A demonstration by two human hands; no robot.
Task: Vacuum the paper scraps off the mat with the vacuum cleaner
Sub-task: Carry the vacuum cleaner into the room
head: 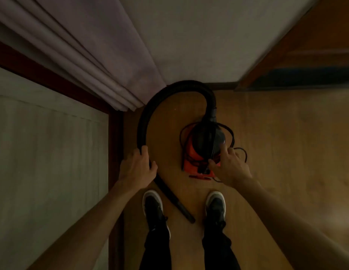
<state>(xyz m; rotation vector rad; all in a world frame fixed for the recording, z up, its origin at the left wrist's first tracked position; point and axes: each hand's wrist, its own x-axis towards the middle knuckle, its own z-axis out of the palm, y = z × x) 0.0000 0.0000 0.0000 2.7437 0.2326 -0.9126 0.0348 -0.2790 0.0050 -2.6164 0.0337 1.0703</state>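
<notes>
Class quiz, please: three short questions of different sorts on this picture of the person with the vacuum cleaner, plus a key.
1. True or false: the left hand has its grip on the black hose.
2. Where does the nozzle at the hose's end lie? A) on the floor between the shoes B) on a table C) on a chair
3. Fill in: the right hand touches the red and black ____.
Key: 1 true; 2 A; 3 vacuum cleaner.
</notes>
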